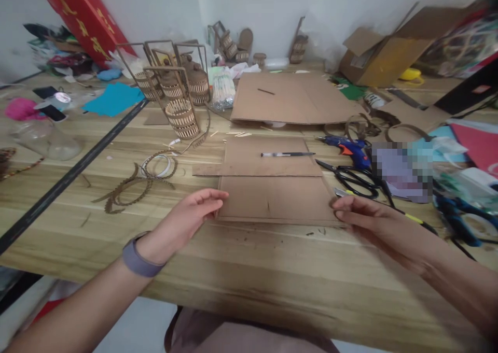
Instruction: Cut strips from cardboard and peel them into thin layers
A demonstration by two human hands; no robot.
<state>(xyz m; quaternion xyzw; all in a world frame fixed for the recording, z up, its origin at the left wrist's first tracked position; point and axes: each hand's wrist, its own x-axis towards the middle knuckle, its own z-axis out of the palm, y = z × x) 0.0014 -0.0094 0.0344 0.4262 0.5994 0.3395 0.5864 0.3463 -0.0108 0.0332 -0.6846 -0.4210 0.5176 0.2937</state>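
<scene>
Bare forearms (89,304) flank a flat brown cardboard rectangle (280,200) as left hand (196,210) and right hand (368,218) pinch opposite ends of its crosswise long axis.

Flat brown cardboard sheet (288,197)

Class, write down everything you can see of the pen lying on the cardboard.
The pen is slim and straight, apparently plastic: dark toward its right end, with a paler, clear-looking stretch toward the left. Any lettering is too blurred to read. It lies flat, roughly left to right, on brown cardboard, beyond the left hand and right hand, neither touching it.
</scene>
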